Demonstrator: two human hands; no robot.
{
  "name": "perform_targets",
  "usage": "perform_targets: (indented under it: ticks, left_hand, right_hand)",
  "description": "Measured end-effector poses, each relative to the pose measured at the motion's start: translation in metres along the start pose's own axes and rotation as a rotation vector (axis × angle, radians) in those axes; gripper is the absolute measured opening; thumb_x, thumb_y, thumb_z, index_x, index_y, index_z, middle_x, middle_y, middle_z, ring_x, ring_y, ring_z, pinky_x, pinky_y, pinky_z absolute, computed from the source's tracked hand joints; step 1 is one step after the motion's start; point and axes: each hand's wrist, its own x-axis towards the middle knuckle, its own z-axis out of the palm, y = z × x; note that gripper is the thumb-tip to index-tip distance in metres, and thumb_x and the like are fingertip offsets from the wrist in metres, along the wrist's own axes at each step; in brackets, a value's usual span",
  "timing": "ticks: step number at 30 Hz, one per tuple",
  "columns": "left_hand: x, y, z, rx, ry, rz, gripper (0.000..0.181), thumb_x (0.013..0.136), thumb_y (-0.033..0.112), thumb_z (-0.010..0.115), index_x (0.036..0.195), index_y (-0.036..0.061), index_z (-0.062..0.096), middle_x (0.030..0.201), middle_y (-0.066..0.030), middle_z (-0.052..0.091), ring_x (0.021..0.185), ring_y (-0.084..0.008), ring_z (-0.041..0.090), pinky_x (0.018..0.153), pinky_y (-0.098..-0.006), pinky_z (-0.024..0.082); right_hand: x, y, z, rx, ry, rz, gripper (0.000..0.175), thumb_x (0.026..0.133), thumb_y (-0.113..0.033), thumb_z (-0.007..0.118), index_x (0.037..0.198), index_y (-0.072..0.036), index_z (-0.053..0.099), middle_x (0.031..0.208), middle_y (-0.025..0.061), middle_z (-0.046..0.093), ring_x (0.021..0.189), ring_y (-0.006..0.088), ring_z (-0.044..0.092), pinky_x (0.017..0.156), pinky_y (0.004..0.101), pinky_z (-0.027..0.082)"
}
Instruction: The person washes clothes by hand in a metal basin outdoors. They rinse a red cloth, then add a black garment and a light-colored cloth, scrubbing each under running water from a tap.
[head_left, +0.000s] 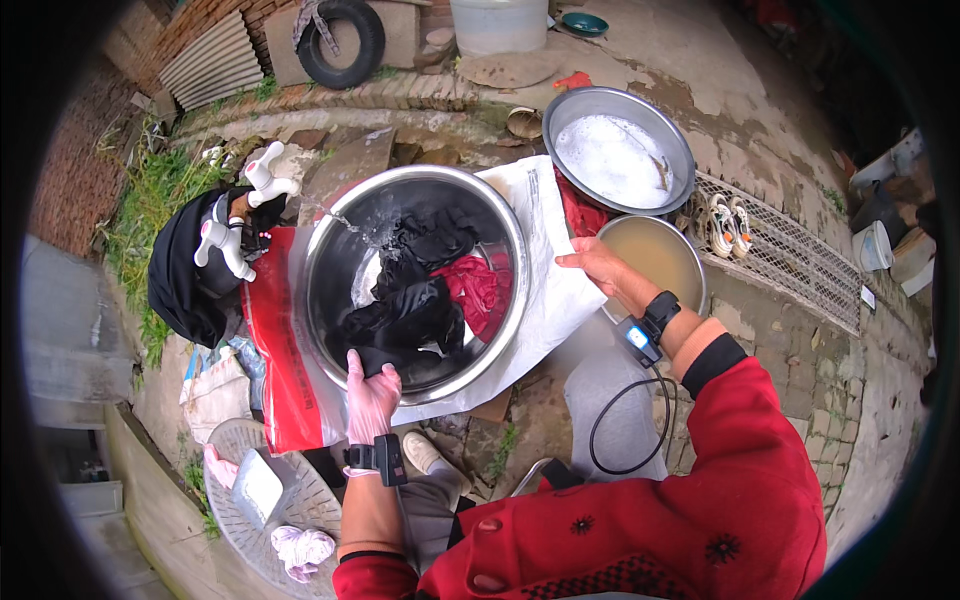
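Observation:
A large stainless steel basin (517, 225) stands before me on a white and red woven sack (556, 296). Black cloth (409, 307) and a red garment (474, 285) lie wet inside it. My left hand (373, 394), in a thin clear glove, is at the basin's near rim, its fingertips against the black cloth; its grip is partly hidden. With bare fingers, my right hand (600, 266) pinches the right edge of the sack. Water runs from a white plastic tap (264, 180) into the basin; a second white tap (225, 249) is beside it.
At the back right stand a metal basin of suds (551, 142) and a basin of murky water (649, 251). Sneakers (729, 229) rest on a metal grate (795, 259). A grey round stool or lid (251, 529) at lower left bears a plastic scoop (257, 491) and crumpled cloth (302, 547).

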Motion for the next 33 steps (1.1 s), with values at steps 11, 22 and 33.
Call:
perform_targets:
  ticks: [11, 22, 33]
  left_hand:
    - [-0.008, -0.004, 0.008, 0.070, 0.022, 0.035, 0.034, 0.088, 0.040, 0.056, 0.104, 0.0107, 0.056, 0.096, -0.0033, 0.061, 0.079, -0.0179, 0.057, 0.063, -0.0293, 0.050]
    - [-0.018, -0.003, 0.004, 0.083, -0.049, -0.001, 0.034, 0.090, 0.041, 0.053, 0.105, 0.0106, 0.055, 0.096, -0.0035, 0.061, 0.076, -0.0180, 0.057, 0.062, -0.0273, 0.050]
    - [-0.022, -0.005, 0.005, 0.125, -0.065, 0.004, 0.034, 0.090, 0.040, 0.053, 0.105, 0.0102, 0.054, 0.095, -0.0053, 0.060, 0.075, -0.0177, 0.057, 0.059, -0.0249, 0.050]
  right_hand:
    - [-0.036, 0.043, -0.062, -0.152, 0.321, 0.269, 0.016, 0.081, -0.010, 0.063, 0.096, -0.003, 0.059, 0.080, 0.0079, 0.062, 0.067, 0.0195, 0.059, 0.058, 0.0359, 0.049]
    - [-0.060, 0.092, -0.085, -0.660, 0.283, 0.104, 0.065, 0.072, -0.012, 0.070, 0.130, -0.005, 0.043, 0.115, 0.0156, 0.057, 0.099, 0.0290, 0.058, 0.084, 0.0369, 0.046]
    - [-0.036, 0.044, -0.130, -1.248, 0.277, 0.040, 0.035, 0.073, -0.014, 0.064, 0.105, -0.002, 0.062, 0.093, 0.0164, 0.064, 0.083, 0.0263, 0.062, 0.072, 0.0338, 0.049]
